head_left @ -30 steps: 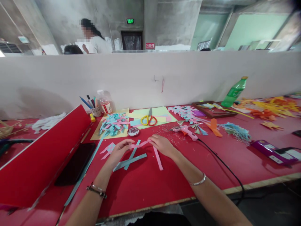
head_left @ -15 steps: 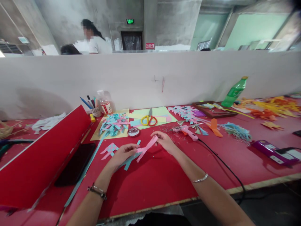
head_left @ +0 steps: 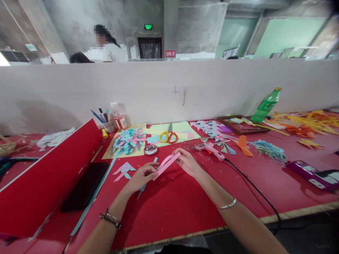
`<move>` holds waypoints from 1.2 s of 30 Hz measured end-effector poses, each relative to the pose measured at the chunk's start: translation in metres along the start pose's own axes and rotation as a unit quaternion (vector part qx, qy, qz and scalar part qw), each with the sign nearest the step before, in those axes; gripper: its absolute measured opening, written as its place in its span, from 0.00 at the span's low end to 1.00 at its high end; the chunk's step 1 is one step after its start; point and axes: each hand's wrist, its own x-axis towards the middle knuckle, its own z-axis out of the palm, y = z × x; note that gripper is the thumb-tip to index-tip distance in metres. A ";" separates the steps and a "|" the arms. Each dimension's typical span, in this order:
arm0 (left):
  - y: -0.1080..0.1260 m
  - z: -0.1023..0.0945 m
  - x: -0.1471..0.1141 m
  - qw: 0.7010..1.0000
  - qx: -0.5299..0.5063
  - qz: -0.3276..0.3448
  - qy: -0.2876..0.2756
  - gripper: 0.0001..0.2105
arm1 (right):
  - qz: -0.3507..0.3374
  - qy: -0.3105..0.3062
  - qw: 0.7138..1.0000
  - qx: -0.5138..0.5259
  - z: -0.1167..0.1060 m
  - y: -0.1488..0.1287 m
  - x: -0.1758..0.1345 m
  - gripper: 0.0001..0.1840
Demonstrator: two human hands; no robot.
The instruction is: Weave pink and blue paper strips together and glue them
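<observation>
A pink paper strip [head_left: 167,165] is looped or doubled between my two hands, above the red table. My right hand [head_left: 186,163] pinches its upper right end. At the lower left, my left hand [head_left: 141,177] closes its fingers on the other end, together with a blue paper strip [head_left: 143,188] that sticks out above and below the fingers. How the strips cross is hidden by the fingers. Left of my left hand lies a woven pink and blue paper fish shape [head_left: 125,170]. Just beyond the hands is a small round tin [head_left: 150,150].
Scissors [head_left: 168,136] lie on coloured paper sheets at the back, beside a pile of folded strips [head_left: 128,141]. A pink glue gun [head_left: 213,150] with a black cord lies right. A red board [head_left: 53,176] and a phone [head_left: 84,187] are left; a green bottle [head_left: 266,106] stands back right.
The pink strip, crossed half a second ago, now runs as a loop of two near-parallel lengths. My left hand has turned, and the blue strip has tilted with it.
</observation>
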 end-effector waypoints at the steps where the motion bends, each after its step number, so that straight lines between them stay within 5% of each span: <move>1: 0.000 0.000 0.000 1.000 0.002 0.001 0.003 0.10 | 0.002 -0.003 1.000 0.009 0.000 -0.001 0.000 0.06; 11: 0.002 -0.003 -0.001 0.995 0.047 -0.005 0.084 0.11 | -0.011 -0.021 0.999 -0.028 -0.008 0.001 0.003 0.05; 15: 0.002 -0.002 0.001 0.989 0.118 0.025 0.085 0.11 | -0.069 -0.081 0.984 -0.141 -0.010 -0.003 0.000 0.10; 19: 0.003 0.004 0.000 0.977 0.196 0.062 0.052 0.10 | -0.197 -0.161 0.884 -0.392 -0.005 -0.013 -0.009 0.21; 23: 0.003 0.007 -0.001 0.967 0.238 0.079 0.044 0.09 | -0.259 -0.168 0.790 -0.530 0.002 -0.020 -0.017 0.24; 30: 0.002 0.003 0.001 0.952 0.276 0.063 0.119 0.10 | -0.256 -0.007 0.735 -0.628 -0.001 -0.018 -0.014 0.28; 36: -0.001 0.003 0.001 0.939 0.323 0.061 0.101 0.10 | -0.240 -0.002 0.687 -0.685 0.009 -0.019 -0.019 0.26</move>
